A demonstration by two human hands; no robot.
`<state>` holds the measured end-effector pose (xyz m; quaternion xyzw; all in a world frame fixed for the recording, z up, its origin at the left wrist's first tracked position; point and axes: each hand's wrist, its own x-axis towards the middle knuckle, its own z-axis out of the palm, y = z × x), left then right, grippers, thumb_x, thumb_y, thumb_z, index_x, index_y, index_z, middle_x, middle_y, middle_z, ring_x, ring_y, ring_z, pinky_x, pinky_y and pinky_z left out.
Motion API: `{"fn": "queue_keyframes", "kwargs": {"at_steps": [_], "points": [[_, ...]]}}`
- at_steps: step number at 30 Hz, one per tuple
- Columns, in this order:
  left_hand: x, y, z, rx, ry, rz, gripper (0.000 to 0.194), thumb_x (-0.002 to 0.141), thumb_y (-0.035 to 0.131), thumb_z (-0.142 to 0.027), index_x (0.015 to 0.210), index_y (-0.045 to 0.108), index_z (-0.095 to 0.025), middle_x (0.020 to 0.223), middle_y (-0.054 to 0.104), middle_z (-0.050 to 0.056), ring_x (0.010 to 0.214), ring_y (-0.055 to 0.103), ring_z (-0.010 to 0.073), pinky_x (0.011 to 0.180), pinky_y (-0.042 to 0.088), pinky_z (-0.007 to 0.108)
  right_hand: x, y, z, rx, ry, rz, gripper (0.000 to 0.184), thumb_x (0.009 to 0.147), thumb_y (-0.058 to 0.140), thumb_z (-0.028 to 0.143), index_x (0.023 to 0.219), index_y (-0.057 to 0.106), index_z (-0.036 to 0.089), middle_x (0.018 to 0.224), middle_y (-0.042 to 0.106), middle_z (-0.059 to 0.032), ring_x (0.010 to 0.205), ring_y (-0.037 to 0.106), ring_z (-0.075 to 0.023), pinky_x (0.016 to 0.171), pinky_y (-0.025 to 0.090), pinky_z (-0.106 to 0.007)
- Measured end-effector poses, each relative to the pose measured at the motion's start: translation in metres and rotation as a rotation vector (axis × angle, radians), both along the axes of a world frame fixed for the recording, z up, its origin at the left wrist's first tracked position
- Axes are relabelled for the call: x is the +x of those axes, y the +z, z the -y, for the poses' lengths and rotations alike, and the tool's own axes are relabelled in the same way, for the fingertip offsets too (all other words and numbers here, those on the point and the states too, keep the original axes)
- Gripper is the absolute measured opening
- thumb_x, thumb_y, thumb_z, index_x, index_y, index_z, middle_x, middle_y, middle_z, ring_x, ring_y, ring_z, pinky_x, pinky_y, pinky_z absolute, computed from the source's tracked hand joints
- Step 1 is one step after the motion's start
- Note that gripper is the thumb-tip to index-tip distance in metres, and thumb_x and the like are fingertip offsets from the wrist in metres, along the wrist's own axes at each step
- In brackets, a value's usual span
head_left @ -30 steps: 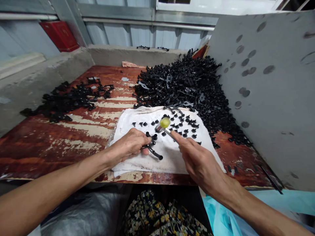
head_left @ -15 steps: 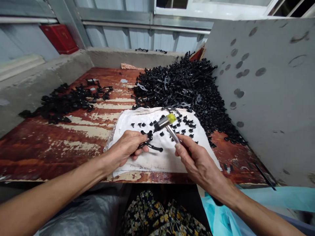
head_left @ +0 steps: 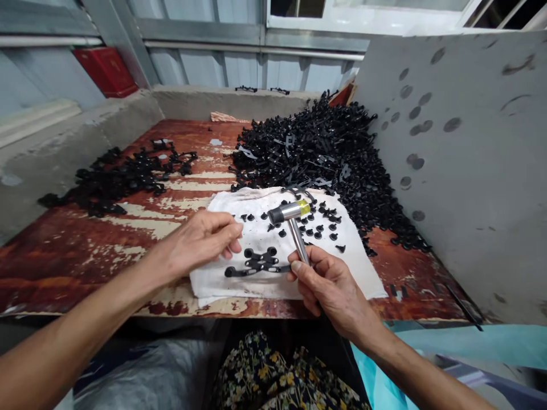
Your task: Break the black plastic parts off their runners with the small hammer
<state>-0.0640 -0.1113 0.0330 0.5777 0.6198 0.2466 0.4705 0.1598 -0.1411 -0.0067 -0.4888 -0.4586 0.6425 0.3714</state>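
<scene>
My right hand (head_left: pixel 331 285) is closed round the metal handle of a small two-faced mallet (head_left: pixel 290 212), with one black and one yellow face. Its head is raised over a white cloth (head_left: pixel 213 287). Below the mallet is a black jointed bracket (head_left: pixel 261 262) with round ends; its right tip meets the fingers of my right hand, which seem to pinch it. My left hand (head_left: pixel 209 242) is above the cloth's left side, thumb and fingers together beside small black pegs (head_left: pixel 250 217). Whether it holds a peg is hidden. More pegs (head_left: pixel 318 230) stand or lie behind the mallet.
A big heap of black parts (head_left: pixel 307 142) rises at the back right, against a grey panel (head_left: pixel 461 171). On the left of the worn red-brown table (head_left: pixel 128 250) lies a smaller pile of black brackets (head_left: pixel 123 176). A red box (head_left: pixel 106 71) sits on the ledge.
My left hand has let go of the bracket and moved left and up toward the pegs. The bracket is now lower, flat-on, at my right fingers. The mallet head has turned more level.
</scene>
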Motion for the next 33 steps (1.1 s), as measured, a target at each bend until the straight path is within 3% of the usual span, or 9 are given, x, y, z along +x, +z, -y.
{"fn": "queue_keyframes", "kwargs": {"at_steps": [3, 6, 9, 12, 17, 23, 29, 33], "points": [[-0.003, 0.002, -0.025, 0.179, -0.129, -0.189, 0.028, 0.08, 0.057, -0.041, 0.069, 0.064, -0.016, 0.067, 0.068, 0.004, 0.057, 0.059, 0.0144, 0.051, 0.042, 0.024, -0.001, 0.002, 0.006, -0.028, -0.012, -0.052, 0.035, 0.07, 0.071, 0.047, 0.083, 0.058, 0.017, 0.059, 0.056, 0.0061, 0.032, 0.03, -0.0009, 0.031, 0.023, -0.016], [0.013, -0.007, -0.037, 0.425, -0.318, -0.346, 0.022, 0.084, 0.05, -0.029, 0.082, 0.068, -0.017, 0.074, 0.067, 0.002, 0.068, 0.059, 0.015, 0.063, 0.044, 0.026, 0.003, 0.005, 0.013, -0.059, -0.002, -0.132, 0.042, 0.067, 0.076, 0.052, 0.084, 0.059, 0.018, 0.058, 0.057, 0.0058, 0.032, 0.031, -0.0007, 0.031, 0.025, -0.015], [0.033, -0.018, -0.038, 0.487, -0.43, -0.531, 0.025, 0.085, 0.045, -0.02, 0.088, 0.07, -0.019, 0.084, 0.068, 0.004, 0.08, 0.06, 0.0187, 0.072, 0.044, 0.03, 0.01, 0.001, 0.022, -0.094, 0.009, -0.178, 0.045, 0.067, 0.079, 0.053, 0.083, 0.058, 0.018, 0.058, 0.058, 0.0054, 0.033, 0.031, 0.0001, 0.031, 0.024, -0.013], [0.046, -0.026, -0.038, 0.492, -0.4, -0.693, 0.027, 0.085, 0.045, -0.016, 0.092, 0.07, -0.021, 0.092, 0.068, 0.006, 0.089, 0.061, 0.0221, 0.074, 0.045, 0.032, 0.018, -0.011, 0.031, -0.117, 0.006, -0.232, 0.041, 0.072, 0.078, 0.052, 0.086, 0.059, 0.018, 0.061, 0.06, 0.0045, 0.034, 0.031, 0.001, 0.032, 0.024, -0.012], [0.049, -0.034, -0.047, 0.477, -0.354, -0.721, 0.026, 0.085, 0.043, -0.015, 0.093, 0.067, -0.02, 0.097, 0.07, 0.007, 0.089, 0.062, 0.0219, 0.074, 0.045, 0.033, 0.027, -0.026, 0.041, -0.104, -0.014, -0.284, 0.033, 0.079, 0.075, 0.046, 0.09, 0.061, 0.019, 0.063, 0.06, 0.0044, 0.035, 0.031, 0.0013, 0.032, 0.025, -0.011], [0.05, -0.033, -0.056, 0.402, -0.298, -0.662, 0.021, 0.08, 0.044, -0.017, 0.082, 0.065, -0.019, 0.081, 0.066, 0.005, 0.075, 0.058, 0.0196, 0.066, 0.039, 0.03, 0.029, -0.027, 0.042, -0.122, -0.029, -0.285, 0.036, 0.075, 0.078, 0.048, 0.089, 0.061, 0.018, 0.062, 0.06, 0.0043, 0.033, 0.032, 0.0013, 0.031, 0.024, -0.011], [0.048, -0.034, -0.048, 0.196, -0.331, -0.454, 0.016, 0.077, 0.046, -0.02, 0.065, 0.056, -0.018, 0.059, 0.053, -0.001, 0.056, 0.046, 0.0129, 0.054, 0.031, 0.026, 0.028, -0.034, 0.041, -0.125, -0.035, -0.301, 0.036, 0.077, 0.077, 0.048, 0.09, 0.061, 0.019, 0.062, 0.06, 0.0044, 0.034, 0.03, 0.0009, 0.031, 0.023, -0.012], [0.044, -0.025, -0.036, 0.242, -0.213, -0.587, 0.009, 0.078, 0.05, -0.022, 0.081, 0.058, -0.019, 0.065, 0.054, -0.002, 0.059, 0.046, 0.0139, 0.056, 0.03, 0.027, 0.025, -0.026, 0.036, -0.133, -0.026, -0.247, 0.042, 0.073, 0.078, 0.052, 0.089, 0.06, 0.018, 0.062, 0.06, 0.0047, 0.034, 0.031, 0.0003, 0.032, 0.024, -0.013]]}}
